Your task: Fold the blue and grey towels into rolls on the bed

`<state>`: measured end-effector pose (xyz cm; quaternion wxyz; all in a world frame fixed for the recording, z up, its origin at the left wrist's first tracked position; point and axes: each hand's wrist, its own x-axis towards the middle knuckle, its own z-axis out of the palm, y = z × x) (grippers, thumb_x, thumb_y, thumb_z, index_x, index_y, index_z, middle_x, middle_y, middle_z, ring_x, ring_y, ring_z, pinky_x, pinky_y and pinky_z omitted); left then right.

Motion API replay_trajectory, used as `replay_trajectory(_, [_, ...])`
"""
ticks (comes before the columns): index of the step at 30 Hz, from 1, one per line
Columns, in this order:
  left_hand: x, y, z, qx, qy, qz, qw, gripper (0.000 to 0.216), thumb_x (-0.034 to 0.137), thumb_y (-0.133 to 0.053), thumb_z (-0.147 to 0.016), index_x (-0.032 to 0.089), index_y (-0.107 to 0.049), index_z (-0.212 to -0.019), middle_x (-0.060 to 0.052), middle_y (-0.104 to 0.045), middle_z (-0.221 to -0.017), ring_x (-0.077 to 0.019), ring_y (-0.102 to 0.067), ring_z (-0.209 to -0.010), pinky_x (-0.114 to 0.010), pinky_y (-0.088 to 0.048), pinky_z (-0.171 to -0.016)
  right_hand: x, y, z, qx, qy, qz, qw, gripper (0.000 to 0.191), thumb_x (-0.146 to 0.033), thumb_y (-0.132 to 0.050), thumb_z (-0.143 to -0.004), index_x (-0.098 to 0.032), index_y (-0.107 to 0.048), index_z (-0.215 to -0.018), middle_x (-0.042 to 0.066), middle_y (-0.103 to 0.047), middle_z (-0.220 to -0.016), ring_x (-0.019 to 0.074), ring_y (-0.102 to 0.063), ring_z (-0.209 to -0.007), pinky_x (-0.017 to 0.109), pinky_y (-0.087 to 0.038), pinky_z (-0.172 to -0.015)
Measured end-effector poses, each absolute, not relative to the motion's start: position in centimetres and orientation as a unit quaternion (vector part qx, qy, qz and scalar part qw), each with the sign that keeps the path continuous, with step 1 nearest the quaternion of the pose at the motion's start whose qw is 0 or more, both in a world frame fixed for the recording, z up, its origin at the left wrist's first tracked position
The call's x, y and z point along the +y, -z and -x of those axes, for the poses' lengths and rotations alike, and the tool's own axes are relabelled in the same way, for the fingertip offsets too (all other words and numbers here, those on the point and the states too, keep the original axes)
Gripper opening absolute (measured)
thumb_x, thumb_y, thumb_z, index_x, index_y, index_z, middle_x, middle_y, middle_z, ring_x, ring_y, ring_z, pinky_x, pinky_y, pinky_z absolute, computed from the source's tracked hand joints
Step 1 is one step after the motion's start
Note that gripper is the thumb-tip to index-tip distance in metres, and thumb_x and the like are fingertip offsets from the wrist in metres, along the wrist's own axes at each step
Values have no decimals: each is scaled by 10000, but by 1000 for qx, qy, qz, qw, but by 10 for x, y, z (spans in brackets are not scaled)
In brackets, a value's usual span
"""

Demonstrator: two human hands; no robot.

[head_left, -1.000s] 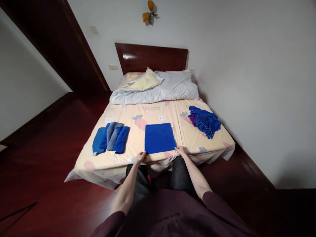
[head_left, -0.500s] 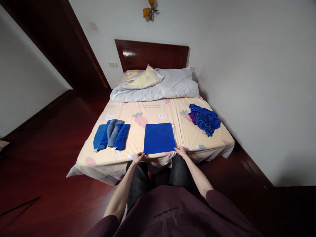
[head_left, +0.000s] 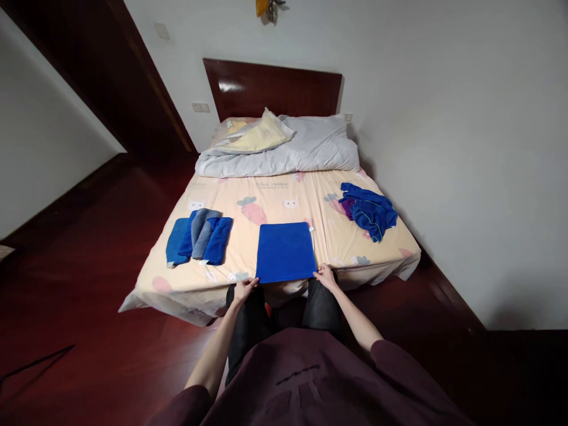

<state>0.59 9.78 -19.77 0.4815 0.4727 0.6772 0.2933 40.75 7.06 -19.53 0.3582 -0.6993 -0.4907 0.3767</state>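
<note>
Head: outstretched hands (head_left: 245, 288) (head_left: 325, 276) on blue cloth (head_left: 284, 251)

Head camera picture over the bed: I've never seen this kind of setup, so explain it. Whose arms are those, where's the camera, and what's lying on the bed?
There is no machine here. A person wears one camera on the head, looking forward and down, so the two bare arms at the bottom are their own. The left hand and the right hand each have their grip on a near corner of a flat blue cloth at the foot of the bed. To its left lie folded blue and grey towels. To its right is a crumpled blue heap. A grey duvet is bunched by the headboard.
</note>
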Motion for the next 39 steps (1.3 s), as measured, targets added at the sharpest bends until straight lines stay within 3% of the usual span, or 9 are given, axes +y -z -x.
replay_trajectory(9, [99,186,-12,607,-342,-510,504,745,744,-771,-704,176,-722,-1183,-86,-775,-895,-243,-739,-812,-326,-590,-703,64,189,-407,-541,-378,647,382,332,-421,-733,-782,-186,-814,-1003,4,-691,-677,174,-614,-630,297,-519,-668])
replay_trajectory(13, [101,183,-12,597,-336,-525,505,663,679,-819,-688,164,-788,-1105,-111,-793,-967,-284,-745,-921,-366,-609,-794,66,190,-408,-564,-342,652,374,418,-293,-848,-629,-183,-840,-1032,-35,-611,-631,158,-551,-611,292,-496,-671])
replay_trajectory(17, [106,179,-15,600,-330,-550,479,554,431,-918,-619,168,-794,-1091,-78,-775,-868,-287,-742,-904,-419,-610,-910,75,190,-405,-569,-313,661,376,248,-198,-747,-667,-195,-833,-899,-17,-599,-657,164,-533,-617,294,-494,-669])
replay_trajectory(19, [111,176,-17,603,-334,-566,453,455,343,-892,-638,178,-794,-1050,-89,-774,-931,-285,-734,-931,-438,-603,-955,82,189,-402,-570,-303,661,382,205,-158,-682,-681,-201,-813,-832,8,-626,-730,174,-556,-658,301,-509,-697])
replay_trajectory(25, [131,172,-24,611,-373,-568,406,167,294,-745,-751,199,-764,-888,-143,-701,-1197,-301,-648,-1231,-473,-510,-1138,98,185,-397,-568,-285,644,426,237,-82,-632,-654,-220,-766,-792,101,-701,-1150,257,-668,-1101,388,-543,-1015])
replay_trajectory(27, [134,171,-27,601,-381,-569,412,160,305,-731,-769,200,-743,-888,-152,-679,-1291,-291,-628,-1290,-448,-530,-1113,101,185,-397,-558,-306,629,446,226,-73,-631,-645,-221,-741,-776,112,-711,-1256,276,-649,-1235,427,-504,-1110])
replay_trajectory(30, [136,172,-30,582,-383,-571,434,173,337,-717,-796,199,-709,-900,-150,-705,-1315,-273,-652,-1277,-423,-550,-1077,103,187,-397,-548,-351,608,454,198,-104,-616,-683,-222,-720,-803,103,-760,-1241,266,-690,-1216,434,-526,-1095])
replay_trajectory(36, [136,180,-31,590,-367,-548,466,361,510,-714,-805,188,-668,-963,-103,-770,-943,-257,-742,-944,-378,-601,-875,108,195,-398,-524,-378,609,460,160,-202,-622,-754,-206,-715,-884,105,-807,-1051,252,-764,-1056,393,-579,-1010])
replay_trajectory(39, [139,185,-30,604,-364,-536,465,454,587,-698,-800,180,-659,-998,-99,-753,-913,-254,-731,-862,-358,-605,-763,115,198,-398,-504,-374,626,463,195,-295,-686,-774,-187,-719,-933,137,-798,-1041,277,-768,-1023,402,-593,-966])
